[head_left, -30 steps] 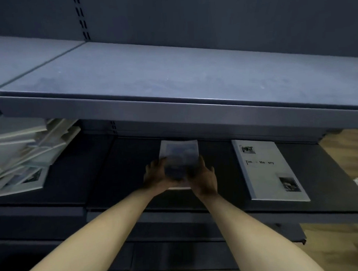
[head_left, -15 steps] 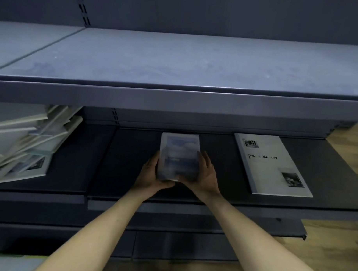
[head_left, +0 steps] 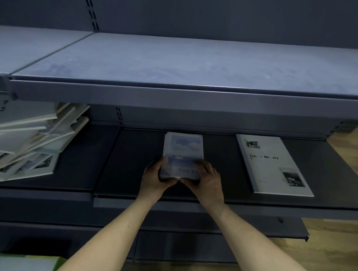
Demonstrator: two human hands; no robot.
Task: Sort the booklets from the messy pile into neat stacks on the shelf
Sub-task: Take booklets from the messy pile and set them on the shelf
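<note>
- Right now the small blue-and-white booklet stack with a cloud picture on its cover (head_left: 183, 155) lies flat on the dark grey metal shelf (head_left: 134, 157), about midway between the messy pile of pale booklets (head_left: 32, 144) at the left and the large white booklet with black lettering (head_left: 272, 164) at the right.
- To square it well, I would press both near corners inward evenly, keep the spines flush, and line its edges up parallel with the shelf's front lip, well apart from the large white booklet.
- Left hand (head_left: 155, 177) grips the stack's near left corner, fingers curled along its side edge and thumb at the front edge.
- Right hand (head_left: 206, 179) clasps the near right corner, fingers lying over the cover.
- Both bare forearms reach forward and converge under the lighter grey upper shelf (head_left: 171, 60).
</note>
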